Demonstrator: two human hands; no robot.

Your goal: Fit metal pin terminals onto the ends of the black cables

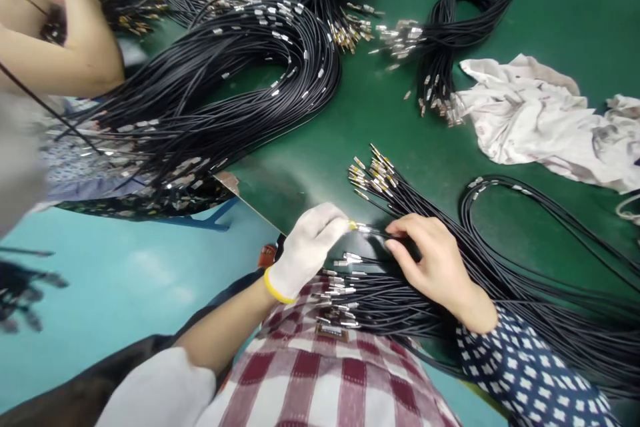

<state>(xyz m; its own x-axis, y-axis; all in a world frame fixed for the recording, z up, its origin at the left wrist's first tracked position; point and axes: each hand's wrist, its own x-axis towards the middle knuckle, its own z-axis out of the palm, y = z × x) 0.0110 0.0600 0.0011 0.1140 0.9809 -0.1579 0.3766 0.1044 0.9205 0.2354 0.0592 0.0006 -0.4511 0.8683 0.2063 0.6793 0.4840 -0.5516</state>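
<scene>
My left hand (311, 245), in a white glove with a yellow cuff, pinches the metal-tipped end of a black cable (369, 229). A bit of yellow shows right at the glove's fingertips. My bare right hand (435, 263) closes thumb and fingers around the same cable, a short way behind the tip. Below my hands a bundle of black cables (385, 303) lies along the table edge, its silver ends toward my left. Just beyond them, another bundle (415, 197) points its silver and yellow ends away from me.
A large looped cable bundle (310, 80) covers the far left, beside another person's arm (95, 53). A coiled bundle (470, 13) and a crumpled white cloth (530, 110) lie on the green table (390, 117). Loose cable loops (465, 203) curve at the right.
</scene>
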